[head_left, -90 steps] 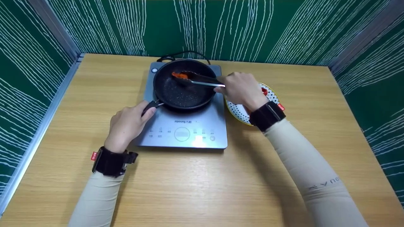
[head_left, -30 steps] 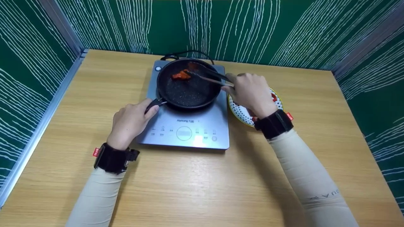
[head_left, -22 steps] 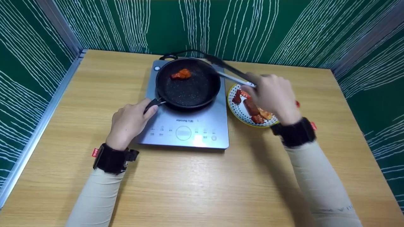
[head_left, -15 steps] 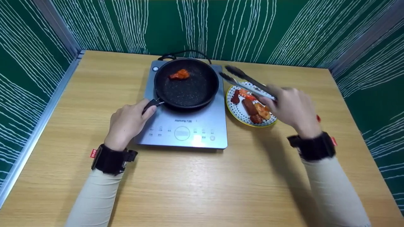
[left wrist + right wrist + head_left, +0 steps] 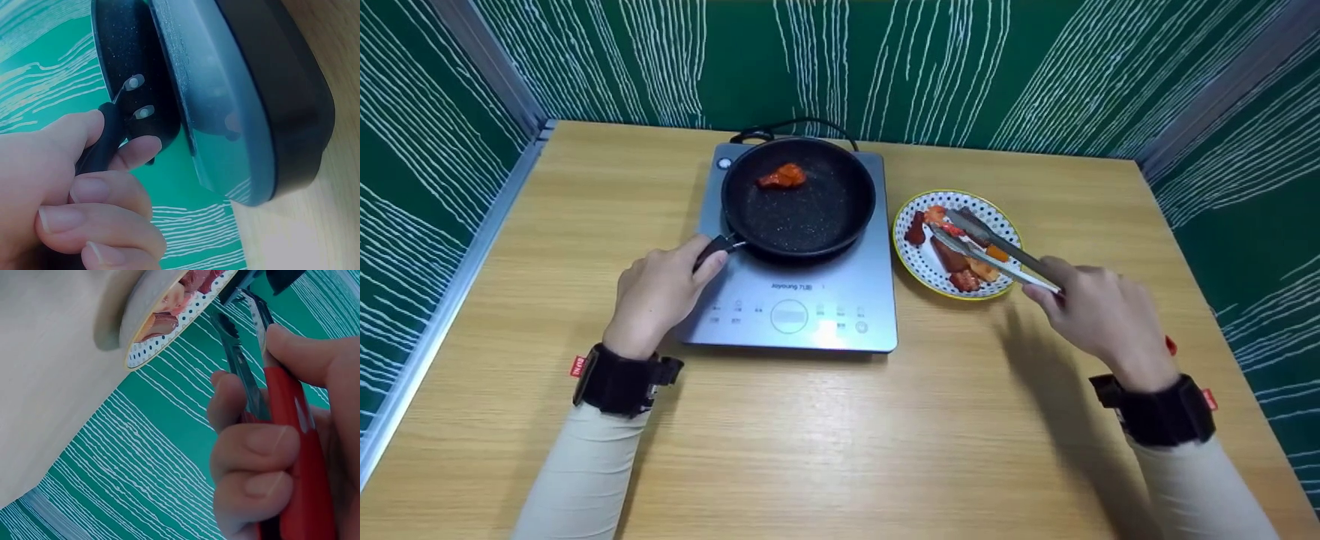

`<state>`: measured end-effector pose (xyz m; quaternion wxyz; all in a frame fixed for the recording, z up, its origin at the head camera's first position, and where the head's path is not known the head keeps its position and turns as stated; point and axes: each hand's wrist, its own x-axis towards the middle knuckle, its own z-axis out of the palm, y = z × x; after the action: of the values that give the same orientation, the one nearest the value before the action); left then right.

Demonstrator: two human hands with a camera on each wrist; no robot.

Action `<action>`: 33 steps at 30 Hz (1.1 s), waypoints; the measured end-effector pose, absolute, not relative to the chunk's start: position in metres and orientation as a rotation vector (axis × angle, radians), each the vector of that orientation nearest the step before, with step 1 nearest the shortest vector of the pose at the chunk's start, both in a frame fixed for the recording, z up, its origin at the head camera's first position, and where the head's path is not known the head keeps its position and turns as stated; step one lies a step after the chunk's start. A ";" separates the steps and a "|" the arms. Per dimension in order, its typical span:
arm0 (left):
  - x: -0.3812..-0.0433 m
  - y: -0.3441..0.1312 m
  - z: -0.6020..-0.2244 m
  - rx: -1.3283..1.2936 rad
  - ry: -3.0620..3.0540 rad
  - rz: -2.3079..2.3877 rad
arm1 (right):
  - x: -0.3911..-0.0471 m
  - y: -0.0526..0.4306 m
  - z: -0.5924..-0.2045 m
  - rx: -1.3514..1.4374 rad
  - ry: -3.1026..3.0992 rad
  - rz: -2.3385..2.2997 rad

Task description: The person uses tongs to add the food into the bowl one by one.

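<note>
Pale wooden counter; silver flat cooktop reading "Joyoung". On it, round black frying pan, left hand gripping its handle. White dotted plate beside. Right hand grips metal tongs over it; right-wrist view shows red grips. Orange-red drumstick-shaped piece in pan.
</note>
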<state>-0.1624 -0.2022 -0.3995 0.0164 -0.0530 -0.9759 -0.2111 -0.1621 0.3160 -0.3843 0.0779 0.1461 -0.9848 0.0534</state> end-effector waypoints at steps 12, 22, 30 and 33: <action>-0.162 -0.202 -0.399 -0.168 -3.032 -0.663 | -0.151 0.310 -0.393 0.441 -2.984 0.080; -0.163 -0.202 -0.400 -0.157 -3.048 -0.620 | -0.149 0.309 -0.395 0.454 -2.963 0.087; -0.163 -0.203 -0.400 -0.168 -3.045 -0.624 | -0.145 0.309 -0.397 0.443 -2.972 0.055; -0.163 -0.203 -0.400 -0.165 -3.049 -0.625 | -0.145 0.308 -0.398 0.446 -2.969 0.045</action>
<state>-0.1626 -0.2028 -0.3996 0.0125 -0.0528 -0.9782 -0.2004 -0.1451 0.3082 -0.3976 0.0692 0.1483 -0.9864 0.0149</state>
